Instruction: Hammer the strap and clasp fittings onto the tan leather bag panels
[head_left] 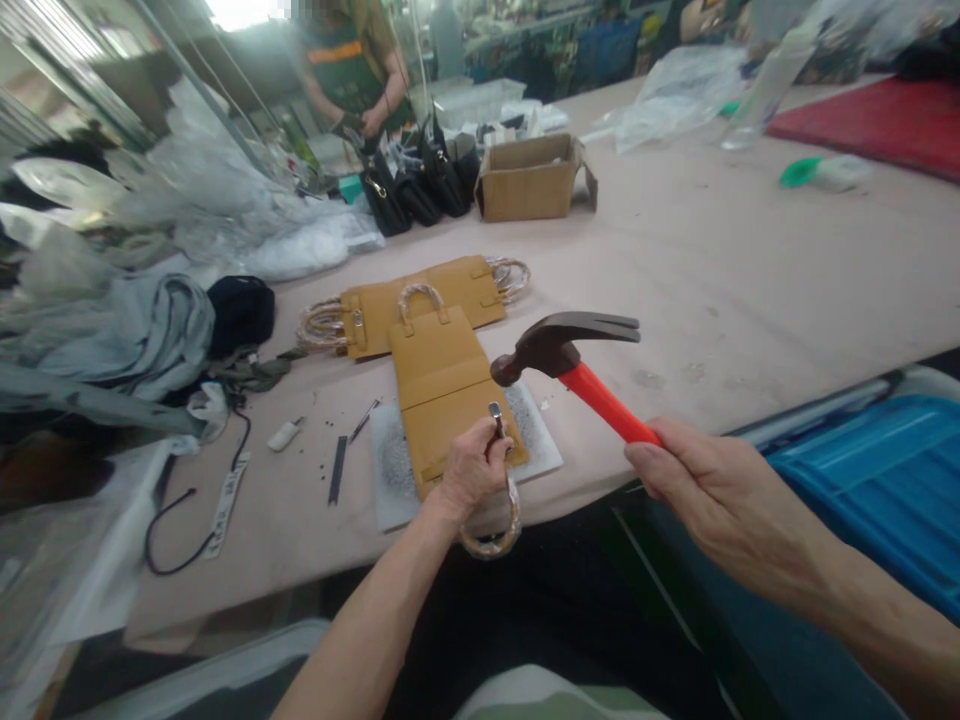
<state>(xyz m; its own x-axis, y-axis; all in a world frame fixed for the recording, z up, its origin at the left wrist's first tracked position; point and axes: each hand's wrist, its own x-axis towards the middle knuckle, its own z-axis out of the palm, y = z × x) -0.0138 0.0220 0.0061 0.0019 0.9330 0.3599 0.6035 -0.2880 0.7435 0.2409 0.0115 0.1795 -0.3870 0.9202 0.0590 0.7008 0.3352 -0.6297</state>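
My right hand (690, 470) is wrapped round the red handle of a claw hammer (544, 345), whose dark head is raised above the table. Closed in a pinch, my left hand (476, 465) grips a short metal punch (496, 412) standing on a tan leather bag panel (439, 355). The punch's lower end is partly hidden by my fingers. Wrapped loop handles show at both ends of this panel, and the near handle (491, 548) hangs over the table edge. Beneath the panel lies a pale, speckled slab (388, 475).
More tan panels (424, 290) with wrapped handles lie just behind. To the left are a dark flat strip (337, 470), a small white bottle (285, 434) and a black cord (150, 545). Farther back stand a cardboard box (525, 190) and black bags (386, 205). A person (352, 75) stands beyond.
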